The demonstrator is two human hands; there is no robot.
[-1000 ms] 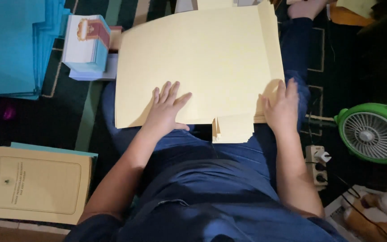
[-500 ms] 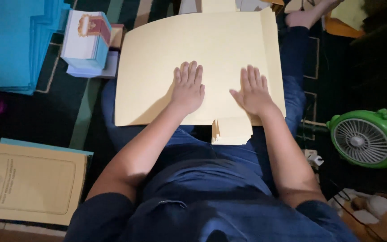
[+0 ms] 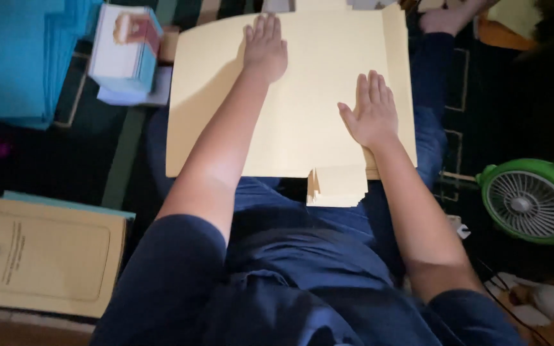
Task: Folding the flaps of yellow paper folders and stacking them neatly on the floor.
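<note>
A stack of large cream-yellow folder sheets (image 3: 315, 122) lies across my lap, its tabs sticking out toward me at the near edge. My left hand (image 3: 265, 46) rests flat, fingers together, on the far part of the top sheet. My right hand (image 3: 372, 112) lies flat and open on the right part of the same sheet, close to its folded right strip. Neither hand grips anything.
A pile of blue sheets (image 3: 14, 57) sits far left, with a white box of small items (image 3: 123, 54) beside it. A finished tan folder (image 3: 40, 256) lies near left. A green fan (image 3: 533, 200) stands on the right. Dark patterned carpet lies beneath.
Both hands slid away from me over the sheet. The left hand went from the near edge to the far part, and the right hand moved up from the near right corner.
</note>
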